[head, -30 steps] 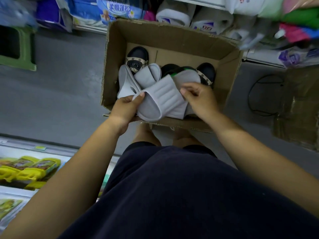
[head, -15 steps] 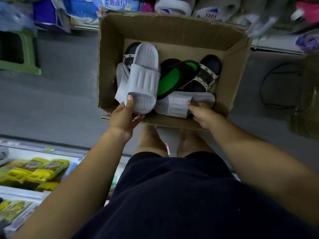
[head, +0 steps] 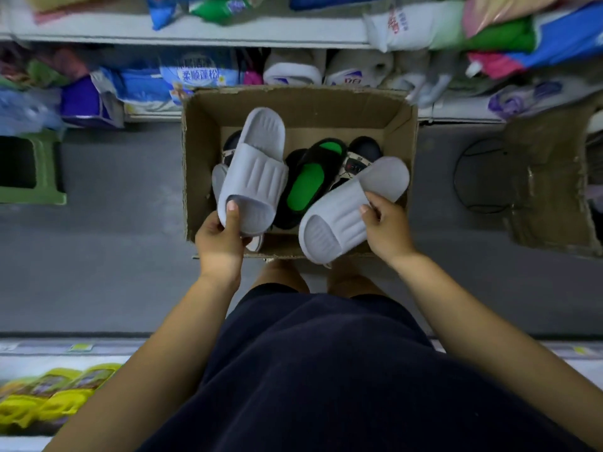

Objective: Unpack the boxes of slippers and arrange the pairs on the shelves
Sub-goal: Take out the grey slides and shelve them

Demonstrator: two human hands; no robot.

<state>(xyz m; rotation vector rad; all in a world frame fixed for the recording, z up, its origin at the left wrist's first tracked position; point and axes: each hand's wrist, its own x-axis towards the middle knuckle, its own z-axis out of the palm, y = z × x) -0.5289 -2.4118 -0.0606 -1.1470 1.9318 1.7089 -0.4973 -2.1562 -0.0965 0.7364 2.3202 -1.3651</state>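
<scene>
Shop aisle (head: 124,256) — left hand (head: 220,244), right hand (head: 386,228) grip grey slippers (head: 254,177).

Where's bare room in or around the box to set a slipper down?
Bare strip of box floor along the back wall, behind the green-insole slipper. The grey floor between box and green stool is open too. Box's left and middle are piled with slippers.

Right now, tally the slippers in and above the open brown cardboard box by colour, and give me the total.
Pale grey ribbed foam slides: 3 (left-hand slide, right-hand slide, half-buried slide)
Black slippers with green footbed: 1
Black slippers with patterned beige strap: 2
Total: 6 showing; others may lie hidden beneath.
</scene>
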